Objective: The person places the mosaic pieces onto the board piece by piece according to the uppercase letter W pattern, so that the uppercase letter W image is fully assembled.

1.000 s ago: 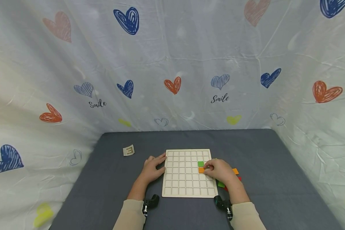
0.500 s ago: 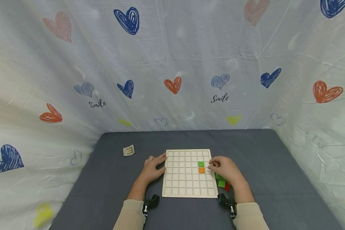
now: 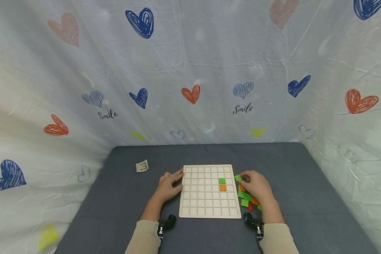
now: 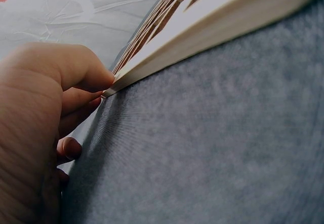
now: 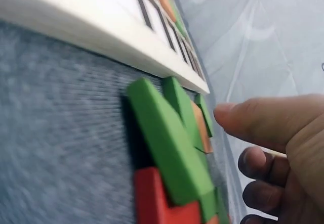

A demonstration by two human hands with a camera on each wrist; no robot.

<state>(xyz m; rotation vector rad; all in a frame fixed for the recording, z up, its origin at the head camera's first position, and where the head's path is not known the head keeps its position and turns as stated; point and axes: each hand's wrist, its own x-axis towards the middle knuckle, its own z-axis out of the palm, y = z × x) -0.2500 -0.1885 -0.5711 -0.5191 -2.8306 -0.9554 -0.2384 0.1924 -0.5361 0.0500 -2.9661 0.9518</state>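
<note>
Drawn off the cells of a gridded wooden board [image 3: 200, 200] since the previous head-view frame, a person's right hand [image 3: 256, 185] now hovers over loose tiles beyond the board's right edge, its thumb and fingers loosely bent and apart, with nothing seen between them. Just ahead of those fingertips, slightly to their left, lies a loose green tile [image 3: 238, 177], resting on the gray tabletop [image 3: 209, 235] near the board's far right corner and turned askew to its rows (square-looking from above, it offers no long axis to follow). Whether the fingertips touch it cannot be told; the right-wrist view shows the thumb very near.

Across the board, the left hand [image 3: 167, 187] rests with fingers spread, fingertips against the left edge. With the whole board between that hand and the loose green tile, the right hand is clearly nearer. Toward the right wrist, more green pieces and a red tile [image 3: 250, 207] lie bunched. Left of the right hand, a seated green tile [image 3: 222, 181] and a seated orange tile [image 3: 223, 188] fill neighboring cells. Beyond the left hand sits a small printed slip [image 3: 142, 166].
</note>
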